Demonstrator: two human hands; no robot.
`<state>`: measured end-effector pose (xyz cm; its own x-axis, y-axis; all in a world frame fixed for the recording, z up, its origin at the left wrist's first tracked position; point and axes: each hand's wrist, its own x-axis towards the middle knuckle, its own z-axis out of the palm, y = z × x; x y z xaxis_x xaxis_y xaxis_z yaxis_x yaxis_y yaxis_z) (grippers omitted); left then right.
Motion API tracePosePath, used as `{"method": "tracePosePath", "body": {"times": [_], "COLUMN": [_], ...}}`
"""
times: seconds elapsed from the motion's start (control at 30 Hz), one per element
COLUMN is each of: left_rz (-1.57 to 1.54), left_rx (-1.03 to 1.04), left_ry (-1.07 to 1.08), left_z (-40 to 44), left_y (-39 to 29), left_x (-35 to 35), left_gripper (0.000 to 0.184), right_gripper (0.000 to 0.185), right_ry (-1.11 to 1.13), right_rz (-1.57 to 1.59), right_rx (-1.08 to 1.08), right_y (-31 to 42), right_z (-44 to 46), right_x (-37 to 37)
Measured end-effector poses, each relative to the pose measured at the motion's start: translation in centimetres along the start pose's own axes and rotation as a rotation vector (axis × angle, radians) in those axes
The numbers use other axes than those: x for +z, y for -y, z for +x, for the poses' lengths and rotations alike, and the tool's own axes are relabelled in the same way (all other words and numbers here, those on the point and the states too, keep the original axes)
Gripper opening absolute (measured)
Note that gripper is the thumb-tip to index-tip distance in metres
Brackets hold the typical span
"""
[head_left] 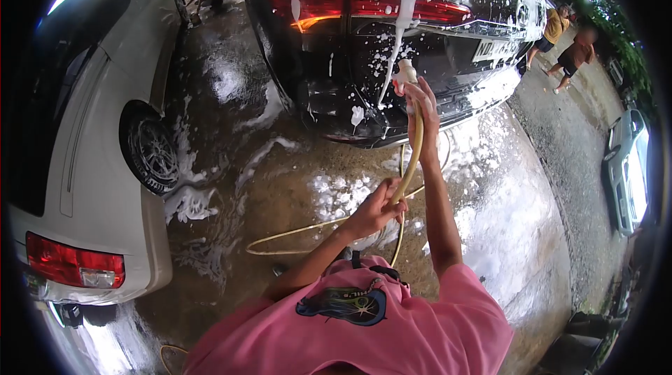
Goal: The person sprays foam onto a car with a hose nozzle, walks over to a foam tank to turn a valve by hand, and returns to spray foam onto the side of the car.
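Left hand [381,207]: near, wrapped round the yellow hose [416,145]
Right hand [428,106]: farther out, holding just below the white nozzle [407,71], exact grip's kinda hard to see
Hose: between shirt [420,326] and foamy black car [294,46]
White car [98,224]: left, wheel [150,147] beside suds [190,203]

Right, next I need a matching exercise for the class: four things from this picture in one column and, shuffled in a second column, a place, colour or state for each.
Column one
1. Hose
2. Black car
3. Left hand
4. Right hand

Column two
A. Streaked with white foam
B. Up beside the pale nozzle
C. Yellowish, partly looped on the ground
D. Gripping lower down, nearer the pink shirt

Pairs: 1-C, 2-A, 3-D, 4-B
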<state>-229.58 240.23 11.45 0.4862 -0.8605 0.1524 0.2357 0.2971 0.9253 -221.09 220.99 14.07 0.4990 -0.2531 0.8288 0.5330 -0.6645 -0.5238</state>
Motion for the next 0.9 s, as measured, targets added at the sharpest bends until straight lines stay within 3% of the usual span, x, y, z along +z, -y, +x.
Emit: {"method": "tracePosePath", "body": {"times": [0.03, 0.07, 0.13, 0.17, 0.27, 0.4, 0.53, 0.63, 0.8, 0.87, 0.9], "left_rz": [0.003, 0.006, 0.091, 0.123, 0.246, 0.411, 0.463, 0.507, 0.602, 0.602, 0.6], "left_rx": [0.022, 0.031, 0.064, 0.16, 0.257, 0.335, 0.295, 0.311, 0.355, 0.359, 0.361], "left_ry": [-0.085, -0.08, -0.192, -0.251, -0.299, -0.327, -0.363, -0.361, -0.334, -0.33, -0.327], "left_z": [1.3, 2.3, 3.8, 4.3, 4.6, 4.1, 3.7, 3.8, 3.4, 3.4, 3.2], "left_y": [-1.5, -2.9, -4.7, -4.7, -4.4, -2.8, -2.3, -2.1, -1.5, -1.3, -1.1], "left_x": [0.9, 1.2, 1.6, 2.0, 1.9, 2.0, 2.0, 1.8, 1.8, 1.7, 1.6], "left_gripper": [0.037, 0.037, 0.032, 0.029, 0.026, 0.024, 0.024, 0.024, 0.019, 0.019, 0.019], "right_gripper": [0.031, 0.037, 0.042, 0.046, 0.046, 0.052, 0.049, 0.037, 0.042, 0.052, 0.052], "right_ry": [-0.134, 0.114, 0.191, 0.181, 0.021, 0.196, 0.215, 0.228, 0.207, 0.159, 0.157], "right_rz": [0.812, 0.154, 0.106, 0.17, 0.855, 1.154, 0.827, 0.681, 0.827, 1.13, 1.132], "right_rx": [0.477, 0.18, 0.056, 0.09, 0.507, 0.878, 0.831, 0.978, 1.085, 1.128, 1.129], "right_y": [0.9, 2.3, 4.0, 4.5, 4.6, 3.3, 3.1, 1.8, -0.7, 0.5, 0.6], "right_z": [0.6, 1.4, 2.7, 3.4, 4.2, 4.8, 3.4, 3.3, 2.2, 1.8, 1.6], "right_x": [-0.2, -0.9, -1.9, -2.4, -3.8, -5.1, -4.1, -3.6, -2.8, -1.9, -1.6]}}
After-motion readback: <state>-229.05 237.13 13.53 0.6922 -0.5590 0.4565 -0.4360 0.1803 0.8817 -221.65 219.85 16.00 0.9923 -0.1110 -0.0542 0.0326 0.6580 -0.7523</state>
